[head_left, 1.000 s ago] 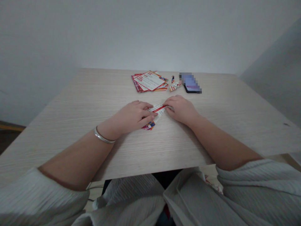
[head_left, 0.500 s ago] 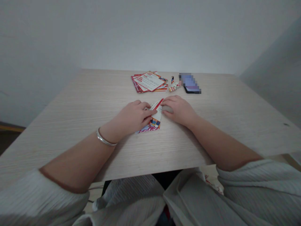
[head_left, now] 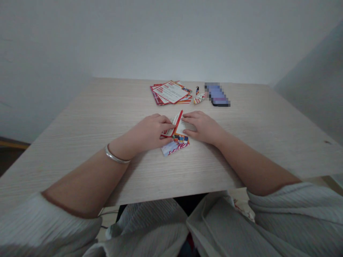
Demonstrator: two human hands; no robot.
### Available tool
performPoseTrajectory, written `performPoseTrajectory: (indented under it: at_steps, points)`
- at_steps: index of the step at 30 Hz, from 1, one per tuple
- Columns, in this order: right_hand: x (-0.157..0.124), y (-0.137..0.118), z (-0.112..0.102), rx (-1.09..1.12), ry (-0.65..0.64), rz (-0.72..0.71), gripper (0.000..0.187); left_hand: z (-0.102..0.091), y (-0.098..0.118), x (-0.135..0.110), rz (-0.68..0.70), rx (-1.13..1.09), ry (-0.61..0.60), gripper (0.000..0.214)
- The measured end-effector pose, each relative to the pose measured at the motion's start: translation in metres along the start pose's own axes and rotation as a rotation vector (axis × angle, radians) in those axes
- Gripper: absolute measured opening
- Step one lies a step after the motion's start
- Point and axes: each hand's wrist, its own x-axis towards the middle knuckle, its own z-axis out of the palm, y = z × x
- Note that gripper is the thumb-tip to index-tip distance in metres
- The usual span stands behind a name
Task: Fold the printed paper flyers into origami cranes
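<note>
A partly folded printed flyer (head_left: 179,142), white with red bands and colourful print, lies on the table in front of me. My left hand (head_left: 154,131), with a silver bangle at its wrist, grips the left side of the flyer. Its thumb is low and its fingers rest over the white and red part. From the other side, my right hand (head_left: 203,126) holds the flyer's right edge between fingertips and thumb. The flyer's upper flap stands to a point between the hands. Its left portion is partly hidden under my left fingers.
Behind the hands lies a fanned stack of printed flyers (head_left: 171,92). Beside it sits a small folded paper piece (head_left: 198,98) in similar print. A phone (head_left: 217,94) with a blurred screen lies to its right. The wooden table (head_left: 93,117) meets a pale wall at the back.
The flyer has turned a little, so its lower printed part now points more to the right. Its left side has opened up slightly, and both hands have shifted with it.
</note>
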Motion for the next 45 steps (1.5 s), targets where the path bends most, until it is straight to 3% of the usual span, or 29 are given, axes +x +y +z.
performPoseTrajectory:
  at_steps: [3, 8, 11, 17, 22, 28, 31, 35, 40, 45]
  points:
    - [0.0, -0.002, 0.002, 0.023, 0.021, -0.004, 0.05, 0.002, -0.002, 0.0, 0.018, -0.024, 0.003, 0.036]
    - [0.001, -0.01, 0.007, 0.067, -0.007, -0.058, 0.075, 0.001, 0.002, 0.002, -0.044, -0.026, -0.001, 0.036]
    - [0.002, -0.013, 0.008, 0.076, -0.031, -0.075, 0.081, 0.001, 0.003, 0.003, -0.057, -0.038, -0.005, 0.037]
    - [0.003, -0.017, 0.0, 0.13, -0.07, -0.083, 0.053, -0.001, 0.004, 0.001, -0.096, -0.002, -0.043, 0.034]
    - [0.003, -0.025, -0.005, 0.121, -0.054, 0.032, 0.028, -0.005, 0.011, 0.003, -0.196, 0.083, -0.055, 0.031]
    - [0.002, -0.027, -0.007, 0.143, 0.081, 0.203, 0.032, -0.004, 0.014, 0.005, -0.386, -0.035, 0.005, 0.026]
    - [0.002, -0.022, -0.005, 0.205, 0.15, 0.255, 0.036, 0.0, 0.01, 0.002, -0.465, -0.139, 0.097, 0.027]
    - [0.003, -0.013, -0.001, 0.274, 0.217, 0.225, 0.041, 0.007, 0.003, -0.001, -0.316, -0.144, 0.272, 0.045]
    - [0.004, -0.005, 0.002, 0.25, 0.223, 0.172, 0.042, 0.006, -0.002, -0.001, -0.205, 0.082, 0.154, 0.036]
    - [0.002, 0.005, 0.001, 0.223, 0.17, 0.195, 0.043, 0.005, -0.003, 0.0, -0.22, 0.121, 0.204, 0.036]
